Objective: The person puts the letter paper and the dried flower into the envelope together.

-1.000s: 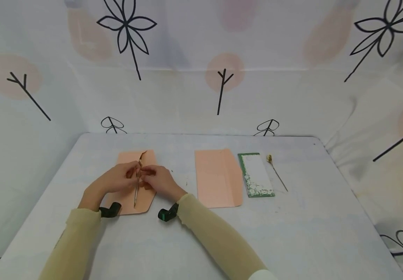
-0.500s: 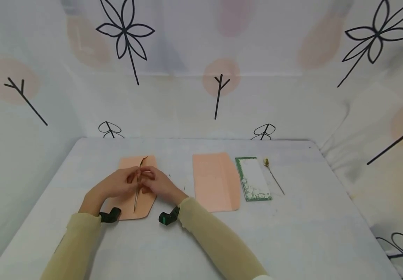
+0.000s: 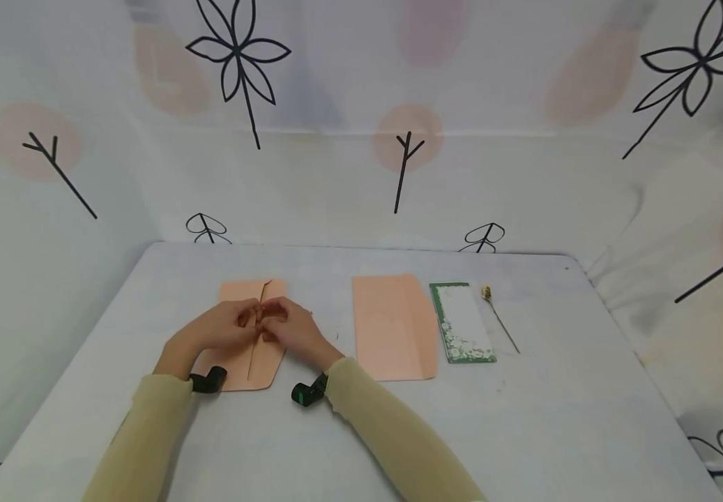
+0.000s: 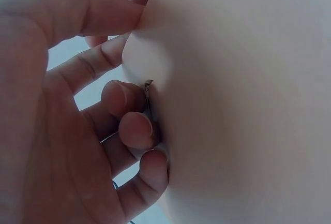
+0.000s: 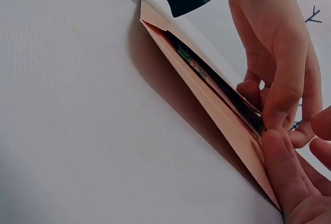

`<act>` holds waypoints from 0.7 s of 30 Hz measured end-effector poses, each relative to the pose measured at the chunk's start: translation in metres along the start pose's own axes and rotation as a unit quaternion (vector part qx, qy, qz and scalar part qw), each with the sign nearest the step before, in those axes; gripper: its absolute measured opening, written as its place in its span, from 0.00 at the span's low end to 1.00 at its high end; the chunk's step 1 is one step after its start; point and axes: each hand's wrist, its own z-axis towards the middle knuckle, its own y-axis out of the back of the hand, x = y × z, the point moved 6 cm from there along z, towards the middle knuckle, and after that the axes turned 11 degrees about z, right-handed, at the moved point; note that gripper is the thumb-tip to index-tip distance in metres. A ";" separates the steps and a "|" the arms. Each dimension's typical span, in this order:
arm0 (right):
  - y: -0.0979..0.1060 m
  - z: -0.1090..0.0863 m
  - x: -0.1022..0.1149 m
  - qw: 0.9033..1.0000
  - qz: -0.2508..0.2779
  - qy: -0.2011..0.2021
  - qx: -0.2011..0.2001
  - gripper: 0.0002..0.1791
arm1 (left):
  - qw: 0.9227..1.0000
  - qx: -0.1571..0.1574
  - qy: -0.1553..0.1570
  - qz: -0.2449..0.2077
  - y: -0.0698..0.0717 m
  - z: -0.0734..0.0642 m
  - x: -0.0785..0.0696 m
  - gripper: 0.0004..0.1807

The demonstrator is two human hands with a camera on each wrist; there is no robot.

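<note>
On my head feed the peach paper envelope (image 3: 268, 364) lies on the white table (image 3: 242, 446) directly under both hands, its long axis running away from the person and leaning slightly right at the far end. The dark lengthwise slit (image 5: 232, 94), with something green-patterned (image 5: 187, 57) inside, falls between the hands, so I can call neither nearer. The left hand (image 3: 217, 329) pinches the paper left of it between thumb and forefinger; the right hand (image 3: 298, 333), fingers bent, appears to pinch the edge opposite.
</note>
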 end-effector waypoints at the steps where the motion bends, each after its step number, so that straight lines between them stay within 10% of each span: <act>1: 0.001 0.000 0.000 1.000 0.008 0.002 -0.003 0.16 | 1.000 0.001 0.001 0.002 0.000 0.000 0.000 0.04; 21: 0.007 0.003 0.001 0.988 0.157 0.002 0.013 0.16 | 0.997 0.039 0.032 0.059 0.001 0.004 -0.006 0.18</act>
